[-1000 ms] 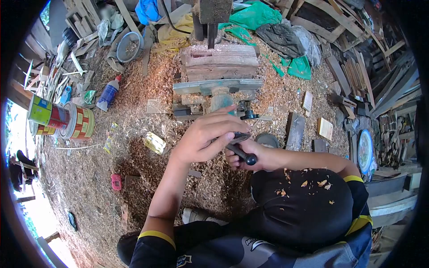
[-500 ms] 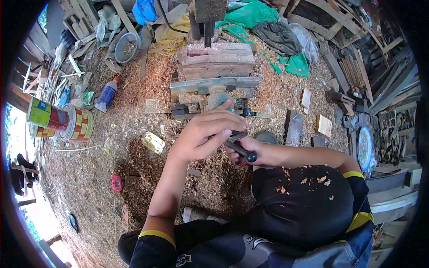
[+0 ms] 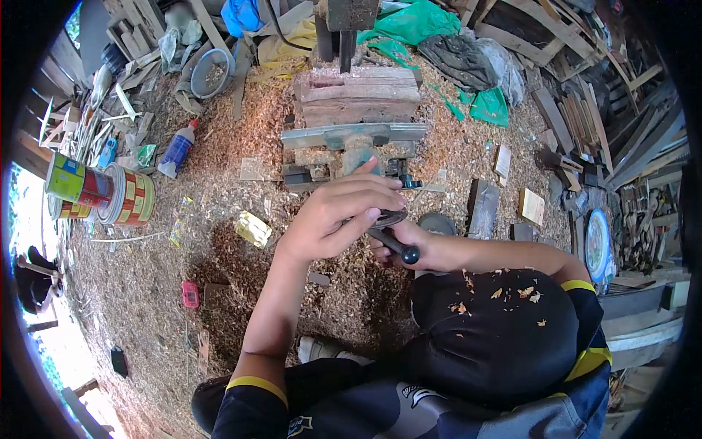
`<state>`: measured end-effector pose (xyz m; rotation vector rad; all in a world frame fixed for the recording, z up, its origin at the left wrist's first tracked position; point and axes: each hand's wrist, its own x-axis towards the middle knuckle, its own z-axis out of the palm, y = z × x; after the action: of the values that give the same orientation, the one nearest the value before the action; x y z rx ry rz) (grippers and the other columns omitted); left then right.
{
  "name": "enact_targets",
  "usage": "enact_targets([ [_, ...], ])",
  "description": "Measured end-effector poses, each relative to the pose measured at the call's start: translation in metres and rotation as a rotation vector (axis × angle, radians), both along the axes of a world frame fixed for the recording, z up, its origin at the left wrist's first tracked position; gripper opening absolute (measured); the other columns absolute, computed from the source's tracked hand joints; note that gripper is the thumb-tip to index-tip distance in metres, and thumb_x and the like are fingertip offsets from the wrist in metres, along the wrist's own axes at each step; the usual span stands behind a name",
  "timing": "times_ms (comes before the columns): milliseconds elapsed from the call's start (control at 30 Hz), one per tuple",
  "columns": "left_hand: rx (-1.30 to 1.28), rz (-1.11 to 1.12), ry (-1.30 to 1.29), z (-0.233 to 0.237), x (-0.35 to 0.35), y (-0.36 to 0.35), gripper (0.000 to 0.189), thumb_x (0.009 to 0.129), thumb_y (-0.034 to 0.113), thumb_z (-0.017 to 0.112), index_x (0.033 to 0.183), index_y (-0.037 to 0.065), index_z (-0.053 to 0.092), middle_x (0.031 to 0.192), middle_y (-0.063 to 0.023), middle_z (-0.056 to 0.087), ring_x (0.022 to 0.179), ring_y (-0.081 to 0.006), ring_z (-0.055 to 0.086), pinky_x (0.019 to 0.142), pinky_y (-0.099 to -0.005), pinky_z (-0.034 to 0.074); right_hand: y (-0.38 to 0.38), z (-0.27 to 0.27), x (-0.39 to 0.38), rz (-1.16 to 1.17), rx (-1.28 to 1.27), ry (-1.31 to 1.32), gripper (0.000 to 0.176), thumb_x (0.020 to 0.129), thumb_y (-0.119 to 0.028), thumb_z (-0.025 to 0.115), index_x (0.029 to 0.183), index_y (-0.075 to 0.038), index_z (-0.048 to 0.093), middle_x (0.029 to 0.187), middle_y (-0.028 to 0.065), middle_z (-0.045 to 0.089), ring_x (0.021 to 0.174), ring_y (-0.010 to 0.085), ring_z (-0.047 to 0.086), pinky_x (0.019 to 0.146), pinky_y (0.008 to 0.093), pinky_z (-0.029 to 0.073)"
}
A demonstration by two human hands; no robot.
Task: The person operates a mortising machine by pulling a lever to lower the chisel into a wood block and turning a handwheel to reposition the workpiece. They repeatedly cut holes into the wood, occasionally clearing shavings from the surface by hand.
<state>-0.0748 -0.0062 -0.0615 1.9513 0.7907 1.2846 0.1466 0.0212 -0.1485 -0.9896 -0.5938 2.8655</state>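
My left hand (image 3: 338, 212) lies over a dark metal handwheel (image 3: 391, 218), thumb and fingers bent around its rim. Just below, my right hand (image 3: 408, 244) is closed at the wheel's underside, its fingers partly hidden behind a crank handle (image 3: 393, 244) that ends in a round black knob. In front of both hands stands a vise (image 3: 357, 139) with a long metal jaw. Behind that jaw sits a thick wooden block (image 3: 360, 108) with a slot cut in its top. A machine's dark vertical tool (image 3: 346, 53) hangs over the block.
Wood shavings cover the ground. Paint cans (image 3: 131, 196), a blue-labelled bottle (image 3: 177, 150) and a bucket (image 3: 213, 73) stand to the left. A red device (image 3: 190, 294) lies nearer me. Wood offcuts (image 3: 482, 208) and a round plate-like disc (image 3: 597, 245) are on the right.
The view has shifted slightly, moving the surroundings a little to the right. Both hands keep their hold, and the knob sits very slightly further left.
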Motion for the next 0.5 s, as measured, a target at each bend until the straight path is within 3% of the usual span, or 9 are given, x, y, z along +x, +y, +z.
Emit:
enact_targets([
  [133,0.011,0.01,-0.006,0.001,0.001,0.0,0.023,0.099,0.007,0.056,0.109,0.0,0.076,0.112,-0.0138,0.077,0.119,-0.0369,0.069,0.124,-0.0595,0.029,-0.007,0.004,-0.006,-0.07,-0.131,0.12,0.024,0.11,-0.035,0.05,0.098,-0.015,0.052,0.081,-0.003,0.05,0.072,0.0091,0.048,0.07,0.0272,0.043],
  [200,0.015,0.015,-0.002,0.003,0.0,0.0,0.023,0.099,0.007,0.056,0.109,0.0,0.076,0.112,-0.0138,0.077,0.119,-0.037,0.069,0.124,-0.0595,0.029,-0.005,0.043,-0.003,0.051,0.181,0.043,0.024,0.109,-0.036,0.051,0.096,-0.015,0.053,0.079,-0.0031,0.049,0.071,0.0093,0.047,0.069,0.027,0.042],
  [267,0.014,0.007,-0.001,0.003,0.0,0.001,0.023,0.099,0.007,0.056,0.108,0.0,0.076,0.111,-0.0138,0.077,0.119,-0.037,0.069,0.124,-0.0592,0.029,0.004,-0.013,0.008,0.073,0.068,0.052,0.025,0.109,-0.036,0.052,0.096,-0.015,0.053,0.078,-0.0032,0.049,0.071,0.0094,0.047,0.069,0.0271,0.042],
  [333,0.017,0.01,0.002,0.002,0.0,0.0,0.023,0.099,0.007,0.056,0.108,0.0,0.076,0.111,-0.0137,0.077,0.12,-0.037,0.069,0.124,-0.0592,0.029,0.002,-0.021,0.008,0.095,-0.045,0.057,0.026,0.109,-0.036,0.052,0.095,-0.014,0.053,0.077,-0.0033,0.049,0.071,0.0095,0.047,0.068,0.0273,0.042],
  [400,0.016,0.015,-0.003,0.001,0.001,0.0,0.023,0.099,0.006,0.056,0.108,0.0,0.076,0.111,-0.0137,0.077,0.12,-0.037,0.069,0.124,-0.0592,0.029,-0.017,0.013,-0.006,-0.136,0.218,0.05,0.026,0.108,-0.036,0.055,0.091,-0.017,0.053,0.071,-0.0016,0.052,0.056,0.0131,0.05,0.055,0.0309,0.041],
  [433,0.014,0.013,-0.009,0.001,0.001,0.0,0.023,0.099,0.006,0.055,0.108,0.0,0.075,0.111,-0.0137,0.077,0.12,-0.0369,0.069,0.124,-0.0591,0.029,-0.012,0.01,-0.019,-0.192,-0.241,-0.111,0.024,0.108,-0.034,0.055,0.092,-0.017,0.053,0.072,-0.0013,0.053,0.058,0.0132,0.051,0.054,0.0302,0.041],
  [467,0.014,0.01,-0.012,0.001,0.001,0.0,0.023,0.099,0.006,0.055,0.108,0.0,0.075,0.111,-0.0137,0.077,0.12,-0.0368,0.069,0.124,-0.0591,0.029,-0.013,0.007,-0.017,-0.195,-0.243,-0.112,0.024,0.108,-0.034,0.055,0.092,-0.017,0.053,0.072,-0.0013,0.053,0.058,0.0132,0.051,0.054,0.0302,0.041],
  [500,0.015,0.011,-0.012,0.003,0.001,0.0,0.023,0.099,0.006,0.055,0.108,0.0,0.075,0.111,-0.0137,0.077,0.12,-0.0368,0.069,0.124,-0.0591,0.029,-0.012,0.003,-0.015,-0.145,-0.054,-0.136,0.025,0.108,-0.036,0.055,0.092,-0.017,0.052,0.072,-0.0014,0.052,0.058,0.013,0.051,0.054,0.03,0.041],
])
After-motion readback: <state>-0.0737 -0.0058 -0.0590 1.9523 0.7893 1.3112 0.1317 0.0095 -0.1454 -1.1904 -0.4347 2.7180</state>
